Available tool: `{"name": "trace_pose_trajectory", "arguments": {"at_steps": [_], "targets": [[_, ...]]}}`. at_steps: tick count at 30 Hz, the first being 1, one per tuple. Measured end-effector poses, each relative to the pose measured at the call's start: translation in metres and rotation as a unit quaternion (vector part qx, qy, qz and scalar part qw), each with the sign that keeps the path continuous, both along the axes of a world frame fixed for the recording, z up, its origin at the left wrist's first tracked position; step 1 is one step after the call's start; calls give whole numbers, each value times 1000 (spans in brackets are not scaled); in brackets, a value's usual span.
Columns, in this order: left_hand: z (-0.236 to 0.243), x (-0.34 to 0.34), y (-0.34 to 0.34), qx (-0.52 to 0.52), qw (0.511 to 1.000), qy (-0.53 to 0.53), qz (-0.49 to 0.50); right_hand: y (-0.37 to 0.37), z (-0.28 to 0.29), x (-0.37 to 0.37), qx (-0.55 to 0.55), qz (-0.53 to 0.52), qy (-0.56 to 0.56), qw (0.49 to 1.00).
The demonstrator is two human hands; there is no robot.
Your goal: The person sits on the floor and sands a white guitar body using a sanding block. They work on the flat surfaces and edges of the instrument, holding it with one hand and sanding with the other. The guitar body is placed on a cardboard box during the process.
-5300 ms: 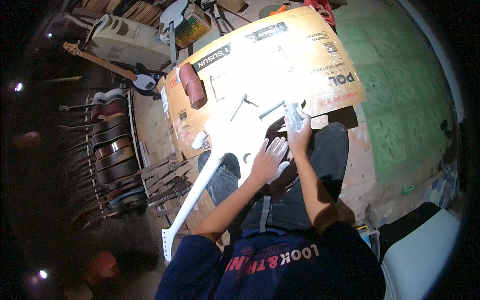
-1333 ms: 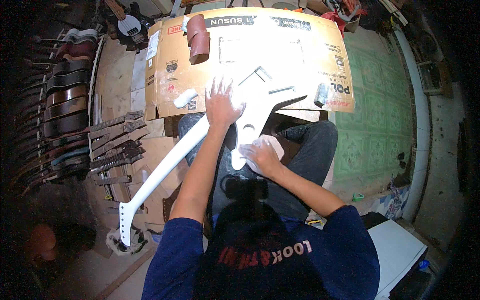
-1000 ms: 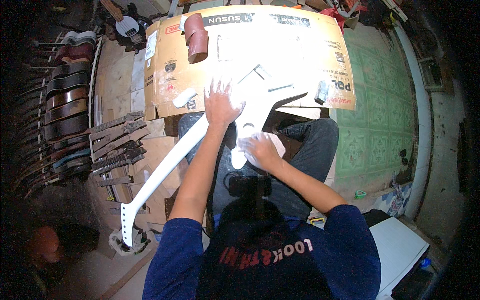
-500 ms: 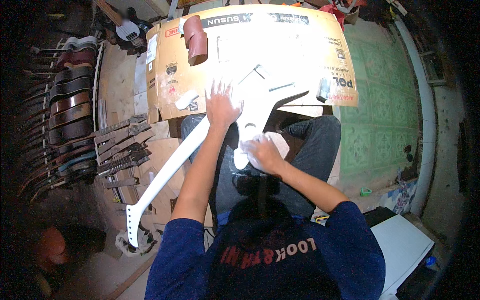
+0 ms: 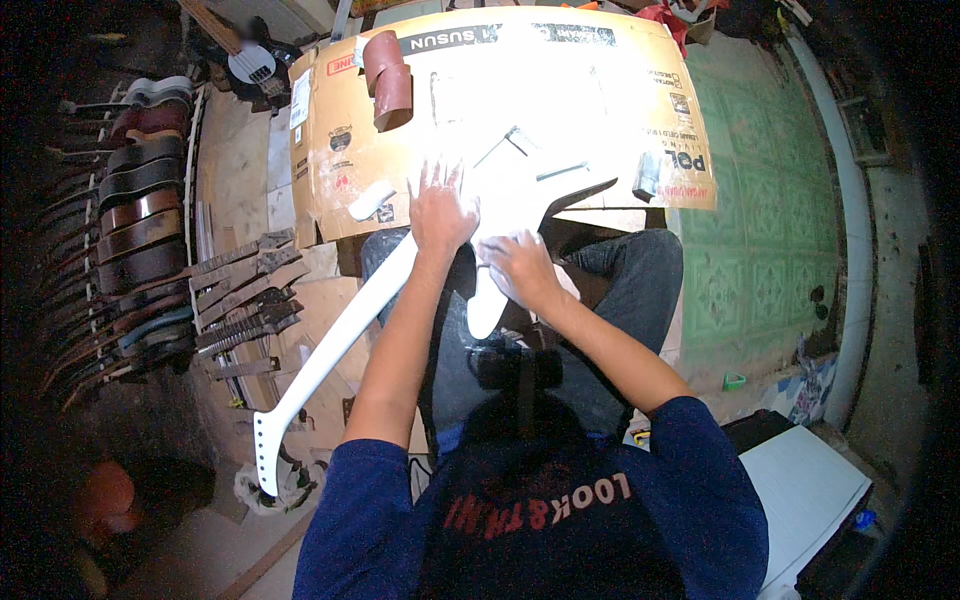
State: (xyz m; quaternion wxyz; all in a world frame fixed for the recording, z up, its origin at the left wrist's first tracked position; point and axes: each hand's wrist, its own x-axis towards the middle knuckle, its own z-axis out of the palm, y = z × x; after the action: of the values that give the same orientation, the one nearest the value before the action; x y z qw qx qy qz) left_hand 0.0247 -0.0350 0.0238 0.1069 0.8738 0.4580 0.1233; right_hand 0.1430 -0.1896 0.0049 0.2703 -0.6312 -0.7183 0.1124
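Note:
A white electric guitar (image 5: pixel 345 335) with a glossy-looking neck lies across my lap, its body reaching onto a cardboard sheet and its headstock pointing down to the left. My left hand (image 5: pixel 442 212) rests flat on the body near the neck joint, fingers stretched out and dusted white. On the body beside it, my right hand (image 5: pixel 515 265) presses down with fingers bent and close together, near one pointed horn. Whatever lies under those fingers is hidden. Glare washes out much of the body, though dark-edged cavities show.
The cardboard sheet (image 5: pixel 665 120) carries a curled strip of reddish-brown sandpaper (image 5: pixel 392 95), a small white piece (image 5: pixel 372 200) and a dark block (image 5: pixel 646 175). Guitar bodies (image 5: pixel 140 205) hang in a row at left, beside several guitar necks (image 5: pixel 245 300). A white box (image 5: pixel 800 500) stands at lower right.
My right hand has slid up and slightly left along the guitar body, away from the horn's tip. My left hand has stayed nearly where it was.

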Motion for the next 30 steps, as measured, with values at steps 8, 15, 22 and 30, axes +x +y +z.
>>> {"name": "trace_pose_trajectory", "arguments": {"at_steps": [8, 15, 22, 30], "targets": [[3, 0, 0, -4, 1000, 9, 11, -15, 6, -3, 21, 51, -16, 998], [-4, -2, 5, 15, 1000, 13, 12, -29, 12, -9, -14, 96, -16, 995], [-7, -3, 1, -3, 1000, 6, 9, -5, 8, -7, -39, 34, -21, 998], [-6, -3, 2, -3, 1000, -22, 8, 12, 16, -1, 21, 36, -44, 998]]}}
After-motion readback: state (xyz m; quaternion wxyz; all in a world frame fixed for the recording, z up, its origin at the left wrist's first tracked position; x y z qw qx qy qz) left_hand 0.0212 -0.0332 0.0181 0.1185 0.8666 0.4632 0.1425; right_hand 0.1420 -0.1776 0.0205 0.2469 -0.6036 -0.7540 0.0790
